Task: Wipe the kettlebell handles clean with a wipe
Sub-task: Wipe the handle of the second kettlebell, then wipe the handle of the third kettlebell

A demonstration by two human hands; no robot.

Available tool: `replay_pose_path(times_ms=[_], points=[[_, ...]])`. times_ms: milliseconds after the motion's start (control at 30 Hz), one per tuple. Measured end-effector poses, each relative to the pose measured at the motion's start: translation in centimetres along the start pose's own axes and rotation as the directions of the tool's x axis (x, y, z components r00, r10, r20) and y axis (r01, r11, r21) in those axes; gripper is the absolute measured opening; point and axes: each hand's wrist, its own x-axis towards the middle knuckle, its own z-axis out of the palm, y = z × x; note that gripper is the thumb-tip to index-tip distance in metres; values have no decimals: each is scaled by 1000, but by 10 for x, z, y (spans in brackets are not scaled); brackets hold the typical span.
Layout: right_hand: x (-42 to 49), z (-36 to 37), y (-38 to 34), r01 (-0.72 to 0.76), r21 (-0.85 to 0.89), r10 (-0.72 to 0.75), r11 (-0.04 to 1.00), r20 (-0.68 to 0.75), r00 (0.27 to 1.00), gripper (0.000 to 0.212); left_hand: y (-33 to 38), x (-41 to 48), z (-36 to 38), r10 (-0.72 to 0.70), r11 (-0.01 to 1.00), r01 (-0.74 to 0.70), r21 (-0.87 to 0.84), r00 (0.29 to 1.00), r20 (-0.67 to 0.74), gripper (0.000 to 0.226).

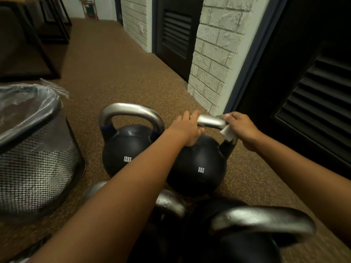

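A black 8 kg kettlebell [197, 168] stands on the floor with a silver handle [210, 121]. My left hand [187, 130] grips the left end of that handle. My right hand [241, 128] holds a white wipe [228, 132] pressed round the handle's right bend. To the left stands a black 12 kg kettlebell [123, 149] with its own silver handle [131, 109], untouched. Two more kettlebells sit close below me, their handles [262, 219] blurred.
A black mesh waste bin [38, 168] lined with a clear bag stands at the left. A white brick pillar [214, 59] and dark louvred doors [313, 103] line the right side. Brown speckled floor [114, 73] stretches ahead.
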Motion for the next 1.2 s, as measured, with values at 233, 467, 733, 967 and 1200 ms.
replay_pose_path(times_ms=[233, 467, 733, 967, 1200], points=[[-27, 20, -28, 187, -15, -185, 982, -249, 951, 28, 4, -22, -17, -69, 966, 67, -250, 998, 2, 54], [-73, 63, -88, 301, 207, -268, 931, -171, 948, 31, 15, -64, -44, -236, 305, 117, -945, 971, 44, 38], [-131, 84, -131, 98, 573, -173, 814, 77, 982, 41, -1, -126, -75, -274, 157, 81, -984, 961, 35, 36], [-185, 77, -105, 200, 482, -328, 853, 199, 923, 33, -42, -212, -86, -363, 375, 71, -924, 929, -76, 19], [-211, 93, -50, 423, 2, -415, 906, 196, 888, 31, -44, -253, -59, -328, 700, -69, -711, 854, -405, 43]])
